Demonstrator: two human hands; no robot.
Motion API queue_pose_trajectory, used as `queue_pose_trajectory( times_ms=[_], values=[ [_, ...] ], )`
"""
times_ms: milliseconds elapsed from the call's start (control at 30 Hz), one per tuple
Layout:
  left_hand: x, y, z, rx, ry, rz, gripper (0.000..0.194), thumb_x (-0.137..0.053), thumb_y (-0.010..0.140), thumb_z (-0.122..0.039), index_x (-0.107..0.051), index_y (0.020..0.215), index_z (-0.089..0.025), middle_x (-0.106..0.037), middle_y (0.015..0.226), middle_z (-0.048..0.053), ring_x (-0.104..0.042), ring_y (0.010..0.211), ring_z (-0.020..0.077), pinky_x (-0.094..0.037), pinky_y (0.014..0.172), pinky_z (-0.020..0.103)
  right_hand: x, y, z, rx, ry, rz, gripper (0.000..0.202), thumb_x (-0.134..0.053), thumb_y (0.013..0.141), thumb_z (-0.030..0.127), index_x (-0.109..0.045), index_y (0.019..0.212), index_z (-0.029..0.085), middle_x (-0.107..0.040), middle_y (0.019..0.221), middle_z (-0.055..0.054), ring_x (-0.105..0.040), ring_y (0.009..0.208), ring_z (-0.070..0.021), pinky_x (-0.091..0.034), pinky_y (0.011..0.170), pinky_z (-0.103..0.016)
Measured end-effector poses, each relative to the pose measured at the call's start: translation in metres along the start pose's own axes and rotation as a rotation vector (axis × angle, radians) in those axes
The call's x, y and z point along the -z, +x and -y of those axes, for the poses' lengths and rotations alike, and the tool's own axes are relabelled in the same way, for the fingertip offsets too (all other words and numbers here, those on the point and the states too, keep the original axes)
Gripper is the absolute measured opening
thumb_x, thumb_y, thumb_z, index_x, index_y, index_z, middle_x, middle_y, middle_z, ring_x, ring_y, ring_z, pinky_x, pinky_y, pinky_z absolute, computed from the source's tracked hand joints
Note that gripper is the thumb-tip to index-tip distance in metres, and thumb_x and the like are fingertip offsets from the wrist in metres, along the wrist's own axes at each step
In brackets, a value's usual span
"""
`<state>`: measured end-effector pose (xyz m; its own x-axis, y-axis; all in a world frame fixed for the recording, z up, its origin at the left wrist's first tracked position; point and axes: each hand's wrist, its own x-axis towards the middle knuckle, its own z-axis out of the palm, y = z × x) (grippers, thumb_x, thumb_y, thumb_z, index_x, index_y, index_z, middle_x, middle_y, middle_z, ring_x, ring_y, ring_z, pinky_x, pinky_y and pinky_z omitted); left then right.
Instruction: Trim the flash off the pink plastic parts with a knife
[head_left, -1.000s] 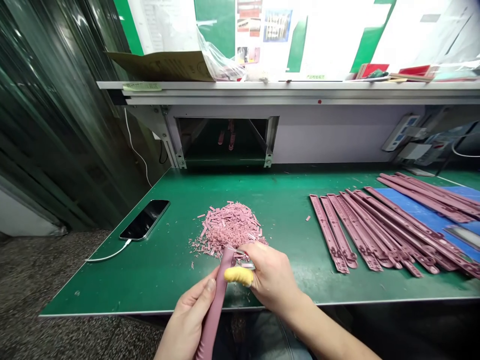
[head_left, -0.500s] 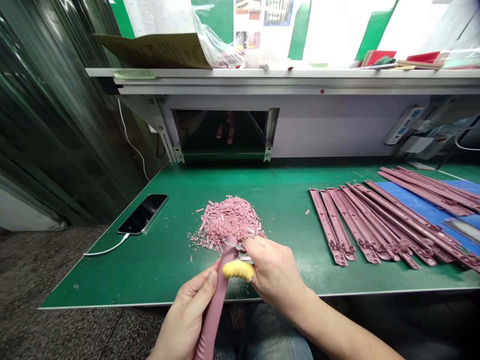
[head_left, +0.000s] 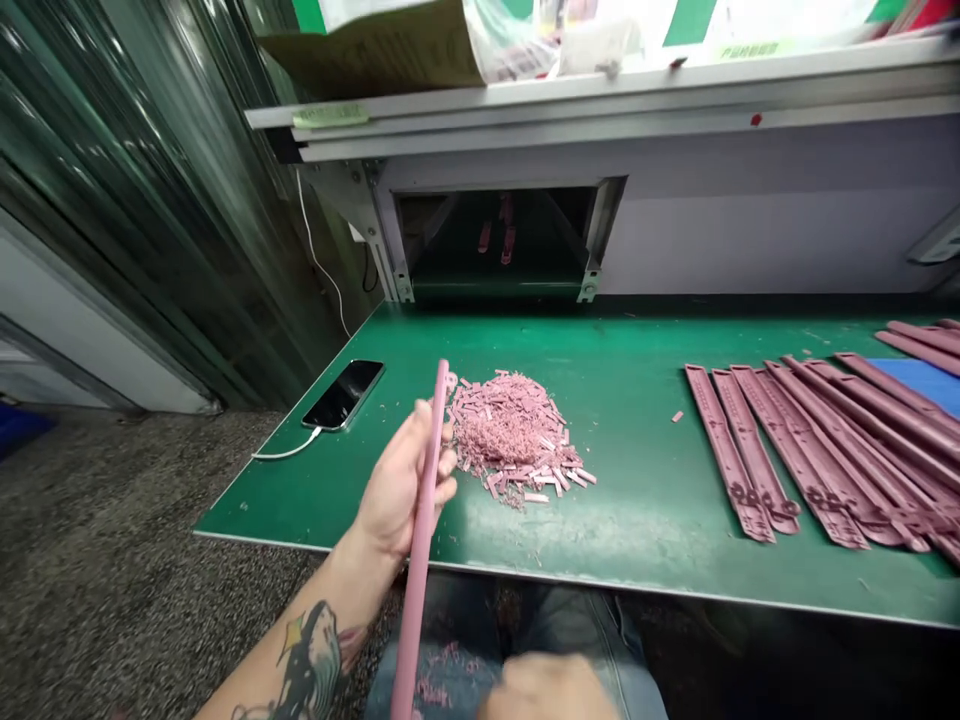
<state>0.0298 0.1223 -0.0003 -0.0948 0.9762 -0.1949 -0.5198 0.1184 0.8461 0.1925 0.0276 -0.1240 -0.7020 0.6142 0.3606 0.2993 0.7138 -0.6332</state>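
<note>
My left hand (head_left: 409, 478) is closed around a long pink plastic strip (head_left: 426, 510), held edge-on and almost upright, its top above the green table and its lower end over my lap. Just right of the fingers lies a heap of pink plastic trimmings (head_left: 517, 430), thin shavings mixed with small flat pieces. My right hand (head_left: 551, 688) is low over my lap at the bottom edge of the view. Motion smears it, so its fingers and anything in them cannot be made out.
More pink strips (head_left: 840, 455) lie side by side on the right of the green table (head_left: 622, 530), several reaching toward a blue sheet (head_left: 919, 375). A phone (head_left: 343, 393) with a white cable lies at left. Behind, a conveyor opening (head_left: 502, 275) holds pink pieces. A shelf (head_left: 555, 110) runs overhead.
My left hand has raised the strip and turned it edge-on. My right hand, earlier at the strip's tip with a thin metal blade, has dropped to my lap. The view has swung left.
</note>
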Motion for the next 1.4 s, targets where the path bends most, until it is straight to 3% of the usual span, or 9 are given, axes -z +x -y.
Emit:
queue_pose_trajectory(
  times_ms=[167,300,467,633,833,1000,1167,1300,1400],
  values=[
    [0.003,-0.024,0.031,0.129,0.132,0.049,0.027,-0.065,0.082,-0.033,-0.059,0.102,-0.017,-0.055,0.067,-0.004,-0.050,0.046,0.0059,-0.043,0.038,0.016,0.090,0.057,-0.012,-0.212,-0.068,-0.298,0.077,-0.025,0.079,0.082,-0.065,0.088,0.017,-0.066,0.076,-0.006,-0.059,0.069,-0.0175,-0.039,0.061,-0.026],
    [0.003,-0.041,0.049,0.250,0.180,0.065,0.040,-0.068,0.078,-0.045,-0.056,0.106,-0.019,-0.056,0.062,-0.006,-0.042,0.032,0.0046,-0.036,0.027,0.015,0.118,0.086,-0.024,-0.283,-0.294,-0.300,0.071,-0.027,0.084,0.078,-0.063,0.083,0.017,-0.064,0.076,-0.006,-0.057,0.069,-0.0171,-0.035,0.060,-0.025],
    [0.005,-0.048,0.057,0.288,0.087,0.032,0.041,-0.067,0.081,-0.040,-0.057,0.117,-0.023,-0.061,0.059,-0.004,-0.044,0.030,0.0030,-0.033,0.029,0.010,0.118,0.088,-0.030,-0.330,-0.468,-0.198,0.061,-0.037,0.085,0.074,-0.057,0.075,0.018,-0.062,0.072,-0.003,-0.053,0.064,-0.0147,-0.026,0.054,-0.024],
    [0.009,-0.043,0.063,0.197,-0.109,0.042,0.030,-0.072,0.079,-0.023,-0.067,0.108,-0.019,-0.070,0.092,0.003,-0.064,0.077,0.0083,-0.053,0.078,0.018,0.120,0.083,-0.026,-0.276,-0.531,-0.182,0.059,-0.032,0.089,0.071,-0.053,0.073,0.018,-0.059,0.069,-0.001,-0.047,0.059,-0.0127,-0.020,0.052,-0.025],
    [0.004,-0.046,0.056,0.153,-0.116,0.048,0.028,-0.074,0.076,-0.019,-0.070,0.103,-0.019,-0.071,0.090,0.002,-0.065,0.076,0.0090,-0.053,0.073,0.016,0.115,0.076,-0.005,-0.199,-0.525,-0.159,0.044,-0.039,0.095,0.054,-0.051,0.071,0.019,-0.058,0.067,0.000,-0.046,0.056,-0.0129,-0.014,0.050,-0.028],
    [-0.008,-0.021,0.035,0.030,-0.142,0.033,0.009,-0.067,0.081,-0.012,-0.070,0.090,-0.013,-0.065,0.075,0.001,-0.060,0.064,0.0073,-0.051,0.062,0.016,0.070,0.049,0.030,-0.018,-0.432,0.021,0.023,-0.061,0.083,0.041,-0.052,0.074,0.021,-0.059,0.066,0.001,-0.047,0.052,-0.0150,-0.012,0.048,-0.030],
    [-0.008,0.017,0.008,-0.125,-0.248,-0.007,0.022,-0.046,0.091,-0.007,-0.066,0.088,-0.013,-0.056,0.074,-0.001,-0.054,0.060,0.0038,-0.047,0.055,0.013,0.014,-0.001,0.044,0.194,-0.298,0.344,0.032,-0.063,0.086,0.033,-0.050,0.059,0.020,-0.052,0.050,0.005,-0.041,0.040,-0.0119,-0.013,0.040,-0.029],
    [-0.004,0.011,0.002,-0.083,-0.275,-0.003,0.021,-0.043,0.093,-0.009,-0.064,0.093,-0.013,-0.054,0.079,0.000,-0.053,0.059,0.0037,-0.045,0.047,0.011,0.042,-0.006,0.029,0.021,0.037,0.183,0.031,-0.050,0.094,0.046,-0.061,0.080,0.021,-0.064,0.068,0.002,-0.057,0.059,-0.0121,-0.036,0.050,-0.022],
    [-0.005,-0.017,0.013,-0.012,-0.261,0.001,0.017,-0.046,0.093,-0.015,-0.062,0.099,-0.016,-0.053,0.081,0.000,-0.050,0.052,0.0026,-0.039,0.035,0.010,0.082,0.007,0.024,-0.214,0.171,-0.058,0.022,-0.040,0.099,0.033,-0.059,0.102,0.021,-0.067,0.090,-0.003,-0.061,0.077,-0.0148,-0.045,0.068,-0.024]
  ],
)
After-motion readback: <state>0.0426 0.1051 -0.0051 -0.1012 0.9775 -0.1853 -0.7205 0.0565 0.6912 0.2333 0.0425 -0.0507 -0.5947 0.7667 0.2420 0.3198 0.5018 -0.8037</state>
